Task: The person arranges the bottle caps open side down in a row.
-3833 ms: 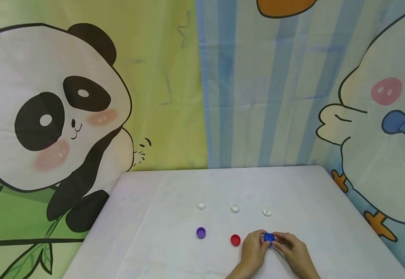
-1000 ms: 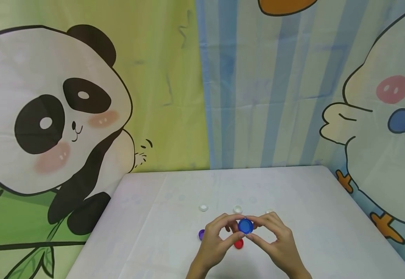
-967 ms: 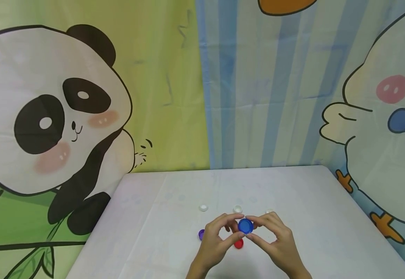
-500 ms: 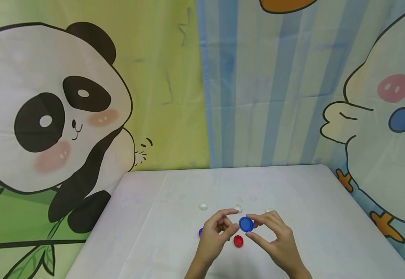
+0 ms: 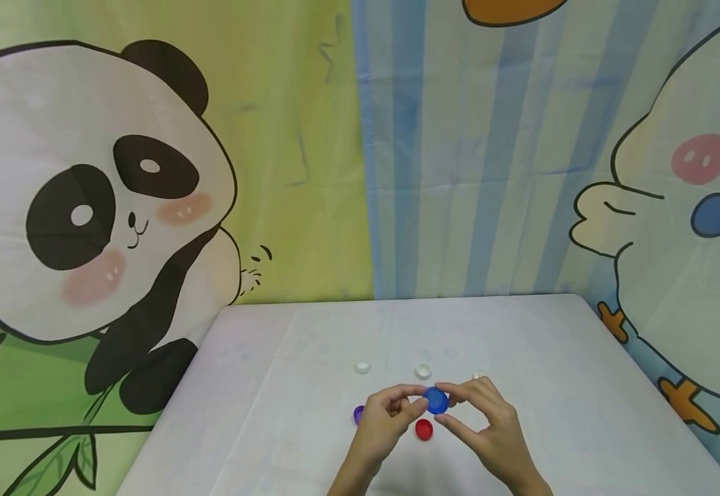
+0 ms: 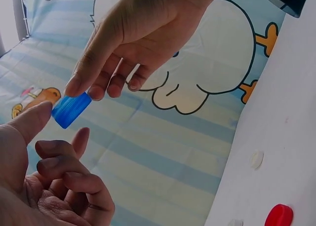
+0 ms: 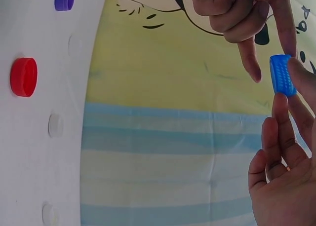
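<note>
A blue bottle cap point(image 5: 437, 400) is raised above the table, facing the head camera. My right hand point(image 5: 490, 424) pinches its edge between thumb and fingertips. My left hand point(image 5: 386, 420) is beside it; in the left wrist view the left thumb point(image 6: 34, 120) meets the edge of the cap, while the index finger points out apart from it and the other fingers are loosely bent. Ribbed sides of the cap show in the right wrist view. Below the hands lies a red cap point(image 5: 424, 430). A purple cap point(image 5: 358, 415) is partly hidden behind the left hand.
Toward the back of the white table point(image 5: 285, 413) lie a white cap point(image 5: 362, 368) on the left, another white cap point(image 5: 423, 371) in the middle, and a third white cap point(image 5: 479, 374), mostly covered by the right hand. A printed curtain point(image 5: 297, 172) hangs behind.
Since the earliest frame, both hands have lifted the blue cap off the table and brought it left. Half a second ago the left fingers were off it; now the left thumb touches it again.
</note>
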`<control>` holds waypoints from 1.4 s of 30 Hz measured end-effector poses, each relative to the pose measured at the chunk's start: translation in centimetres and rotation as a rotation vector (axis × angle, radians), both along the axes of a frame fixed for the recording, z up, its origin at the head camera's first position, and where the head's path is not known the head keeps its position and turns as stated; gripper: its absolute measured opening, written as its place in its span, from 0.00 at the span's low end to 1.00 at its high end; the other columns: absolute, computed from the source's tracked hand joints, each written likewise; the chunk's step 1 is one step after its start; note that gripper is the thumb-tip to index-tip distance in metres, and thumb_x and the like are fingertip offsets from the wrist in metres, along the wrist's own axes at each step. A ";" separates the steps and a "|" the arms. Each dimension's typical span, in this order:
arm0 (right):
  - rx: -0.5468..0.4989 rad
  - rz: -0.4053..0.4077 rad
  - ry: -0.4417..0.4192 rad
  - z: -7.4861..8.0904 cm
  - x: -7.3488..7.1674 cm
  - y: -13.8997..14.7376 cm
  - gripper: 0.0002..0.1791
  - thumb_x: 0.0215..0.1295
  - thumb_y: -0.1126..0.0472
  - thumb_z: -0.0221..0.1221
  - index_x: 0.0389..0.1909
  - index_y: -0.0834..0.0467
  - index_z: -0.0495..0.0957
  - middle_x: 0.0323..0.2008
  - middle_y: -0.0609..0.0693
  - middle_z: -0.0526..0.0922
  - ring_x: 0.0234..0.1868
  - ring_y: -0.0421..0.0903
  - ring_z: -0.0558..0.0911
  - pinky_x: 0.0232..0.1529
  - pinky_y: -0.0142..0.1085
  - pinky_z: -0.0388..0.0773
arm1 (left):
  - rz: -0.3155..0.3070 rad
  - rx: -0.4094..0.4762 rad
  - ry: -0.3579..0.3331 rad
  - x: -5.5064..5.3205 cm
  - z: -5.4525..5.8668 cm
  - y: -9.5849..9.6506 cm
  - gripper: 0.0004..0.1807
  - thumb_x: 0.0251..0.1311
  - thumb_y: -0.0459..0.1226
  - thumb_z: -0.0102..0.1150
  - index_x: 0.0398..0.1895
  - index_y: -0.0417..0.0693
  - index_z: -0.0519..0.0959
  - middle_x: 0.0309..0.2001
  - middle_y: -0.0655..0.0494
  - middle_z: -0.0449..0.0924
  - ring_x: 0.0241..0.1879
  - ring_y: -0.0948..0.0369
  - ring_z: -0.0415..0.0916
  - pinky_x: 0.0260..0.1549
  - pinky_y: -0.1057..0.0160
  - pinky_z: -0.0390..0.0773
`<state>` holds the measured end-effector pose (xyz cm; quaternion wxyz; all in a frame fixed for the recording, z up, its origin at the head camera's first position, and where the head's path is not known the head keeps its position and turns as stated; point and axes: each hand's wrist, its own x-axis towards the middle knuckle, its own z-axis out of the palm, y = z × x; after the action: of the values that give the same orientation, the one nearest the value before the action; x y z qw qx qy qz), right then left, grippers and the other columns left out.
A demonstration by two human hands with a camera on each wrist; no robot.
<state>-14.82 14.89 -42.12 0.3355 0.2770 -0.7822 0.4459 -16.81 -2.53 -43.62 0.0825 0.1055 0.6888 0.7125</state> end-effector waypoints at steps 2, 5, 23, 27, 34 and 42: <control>0.018 -0.022 -0.017 -0.8 -0.3 0.3 0.28 0.36 0.69 0.71 0.44 0.52 0.79 0.33 0.40 0.79 0.36 0.37 0.71 0.39 0.23 0.66 | 0.007 -0.015 -0.001 0.0 0.0 0.0 0.15 0.53 0.43 0.61 0.41 0.45 0.80 0.17 0.60 0.64 0.16 0.68 0.57 0.13 0.73 0.55; 0.045 -0.055 -0.047 -1.6 -0.6 0.5 0.28 0.39 0.66 0.71 0.46 0.48 0.78 0.35 0.37 0.78 0.37 0.34 0.71 0.38 0.21 0.68 | 0.019 -0.028 -0.008 0.0 0.1 0.1 0.15 0.52 0.44 0.61 0.40 0.45 0.81 0.17 0.60 0.64 0.17 0.68 0.58 0.13 0.73 0.56; 0.002 0.001 0.005 1.1 0.5 -0.3 0.26 0.33 0.74 0.70 0.40 0.59 0.80 0.28 0.44 0.78 0.34 0.39 0.71 0.38 0.24 0.65 | 0.033 -0.002 -0.015 0.0 0.2 0.3 0.14 0.51 0.40 0.63 0.38 0.41 0.82 0.16 0.60 0.63 0.16 0.69 0.56 0.12 0.73 0.52; 0.003 -0.002 -0.006 1.0 0.5 -0.2 0.26 0.32 0.74 0.71 0.40 0.58 0.80 0.28 0.43 0.78 0.34 0.39 0.71 0.37 0.22 0.66 | 0.021 -0.003 0.011 0.4 1.2 0.2 0.13 0.51 0.39 0.62 0.37 0.39 0.81 0.15 0.59 0.62 0.15 0.69 0.54 0.10 0.73 0.50; 0.007 -0.014 -0.018 1.0 0.6 -0.3 0.26 0.32 0.74 0.70 0.40 0.58 0.80 0.28 0.43 0.78 0.34 0.39 0.71 0.36 0.22 0.66 | 0.049 -0.020 0.007 0.2 0.6 0.2 0.13 0.50 0.39 0.64 0.37 0.40 0.82 0.14 0.58 0.62 0.15 0.69 0.56 0.10 0.73 0.51; 0.021 -0.032 -0.058 -1.2 -0.3 0.4 0.28 0.37 0.68 0.71 0.46 0.54 0.78 0.30 0.40 0.78 0.35 0.37 0.71 0.36 0.23 0.66 | 0.090 -0.030 0.098 1.0 2.0 0.3 0.12 0.50 0.37 0.64 0.36 0.39 0.82 0.13 0.58 0.62 0.13 0.71 0.55 0.10 0.74 0.52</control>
<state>-15.09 15.29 -43.30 0.3168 0.2550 -0.8005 0.4402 -15.86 -2.23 -41.60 0.0182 0.1078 0.7067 0.6990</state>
